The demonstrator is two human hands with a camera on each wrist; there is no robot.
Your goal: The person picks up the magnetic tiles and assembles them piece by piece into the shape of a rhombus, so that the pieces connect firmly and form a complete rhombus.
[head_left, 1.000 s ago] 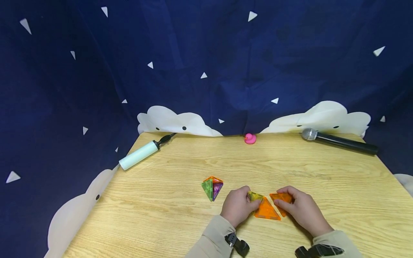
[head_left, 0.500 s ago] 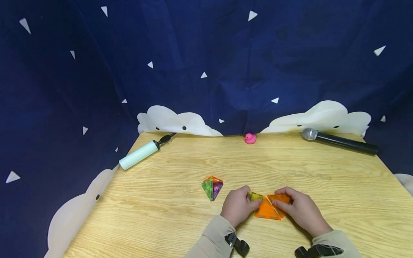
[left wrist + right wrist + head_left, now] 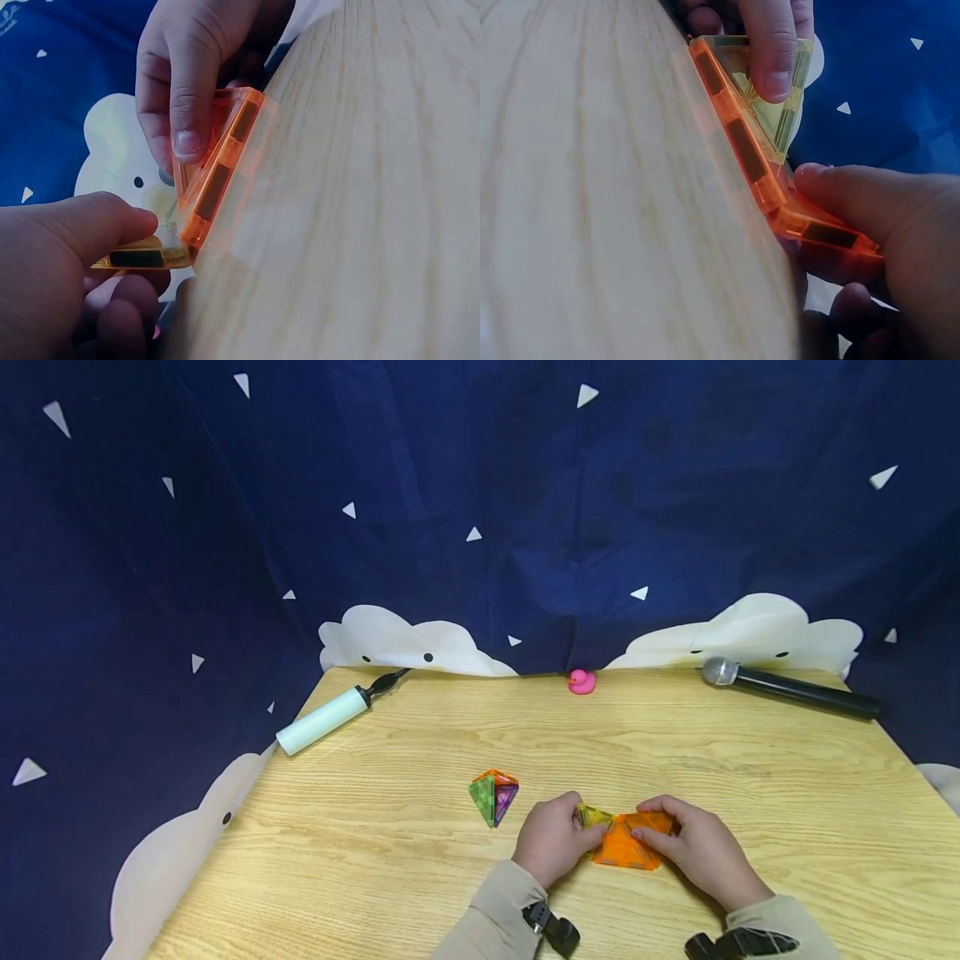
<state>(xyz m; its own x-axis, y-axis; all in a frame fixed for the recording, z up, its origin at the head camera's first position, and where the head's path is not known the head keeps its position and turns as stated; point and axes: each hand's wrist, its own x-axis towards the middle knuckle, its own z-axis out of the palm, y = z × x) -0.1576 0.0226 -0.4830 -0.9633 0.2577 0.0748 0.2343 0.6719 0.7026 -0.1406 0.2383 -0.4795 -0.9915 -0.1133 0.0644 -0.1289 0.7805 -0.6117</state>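
Note:
My left hand (image 3: 557,837) pinches a yellow translucent triangular magnetic tile (image 3: 594,816) between thumb and fingers. An orange triangular tile (image 3: 621,847) stands between my hands, its long lower edge at the tabletop. On its other side my right hand (image 3: 697,843) pinches a second orange triangular tile (image 3: 651,820). In the right wrist view, the right-hand tile (image 3: 825,229) meets the middle tile's corner at an angle. The left wrist view shows the yellow tile (image 3: 139,257) at the middle tile's opposite corner. Curled fingers behind the tiles are partly hidden.
A small assembled shape of green, purple and orange tiles (image 3: 493,797) lies left of my hands. Farther back are a pale hand pump (image 3: 324,722), a pink rubber duck (image 3: 581,682) and a black microphone (image 3: 795,688). A dark blue curtain (image 3: 450,485) hangs behind the wooden table (image 3: 337,860).
My right hand has brought its orange tile leftward, closing the gap to the middle orange tile so their edges meet. My left hand stays in place with the yellow tile.

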